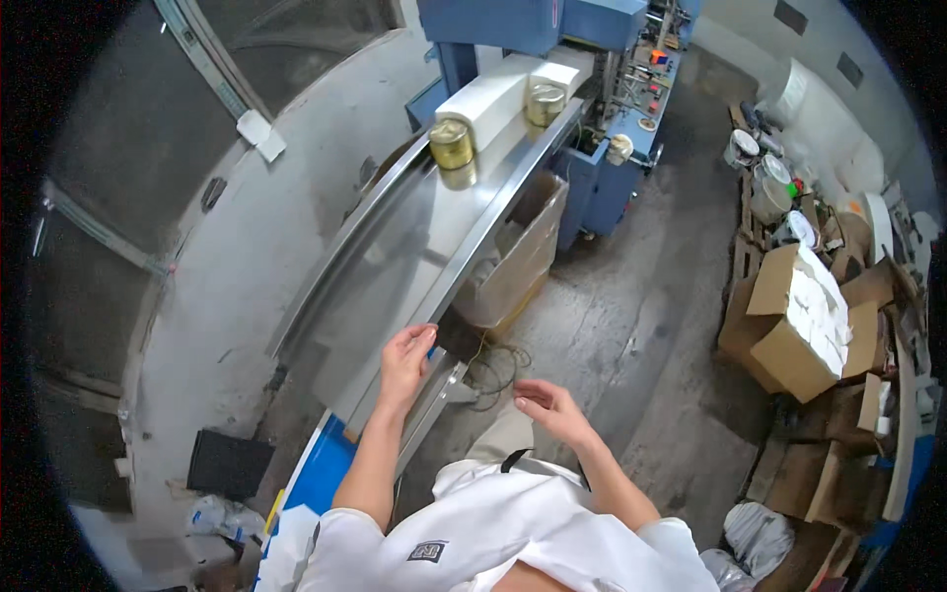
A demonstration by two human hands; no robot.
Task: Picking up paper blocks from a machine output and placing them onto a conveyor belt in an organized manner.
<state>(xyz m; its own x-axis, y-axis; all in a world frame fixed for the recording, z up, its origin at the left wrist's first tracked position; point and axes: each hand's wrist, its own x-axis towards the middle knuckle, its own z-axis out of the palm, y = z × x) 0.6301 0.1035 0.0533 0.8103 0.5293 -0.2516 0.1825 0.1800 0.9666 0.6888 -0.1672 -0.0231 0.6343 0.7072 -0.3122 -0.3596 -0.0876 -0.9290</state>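
My left hand [405, 361] rests with curled fingers on the near end of a long shiny metal conveyor table [395, 266], at its right rail, holding nothing that I can see. My right hand [548, 405] hangs free over the floor beside the table, fingers loosely apart and empty. Farther up the conveyor stand a brass-coloured tin can [452, 144] and a second can [545, 103], on either side of a long white block [493, 94]. I wear a white shirt.
A cardboard box [518, 252] stands under the conveyor's right side, with loose cables [493, 370] on the concrete floor. A blue machine [592, 39] is at the far end. Open cartons of white material [799, 316] and buckets [769, 187] line the right.
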